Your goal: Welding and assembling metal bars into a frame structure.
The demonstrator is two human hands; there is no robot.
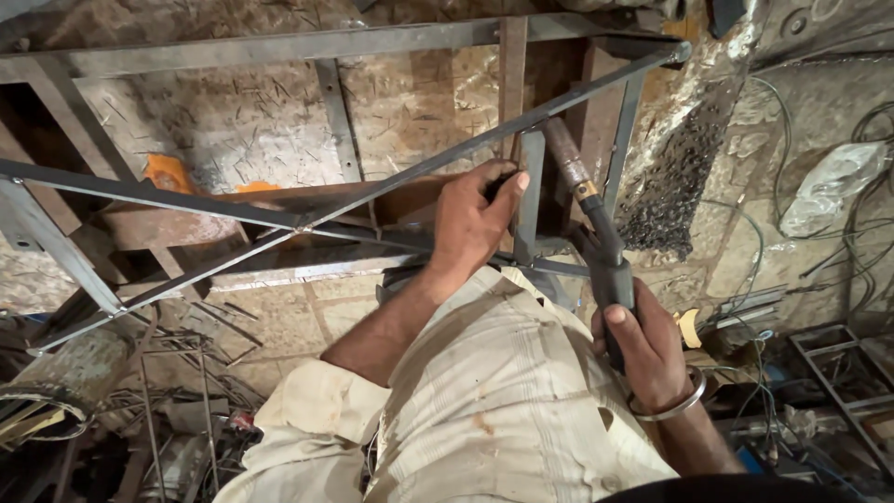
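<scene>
A grey metal frame (233,210) of flat bars and crossed diagonals lies on a worn work surface. My left hand (473,221) grips a short upright bar (530,186) of the frame near its middle. My right hand (644,349), with a metal bangle on the wrist, holds the black handle of a welding torch (596,237). The torch's nozzle points up at the frame next to the upright bar, just right of my left hand. My pale striped shirt fills the lower middle of the view.
Scrap rods and wire (177,391) pile up at the lower left. Cables (838,233) and a small metal frame (838,363) lie at the right. A heap of dark metal bits (675,186) sits right of the frame. Orange marks (168,172) show on the surface.
</scene>
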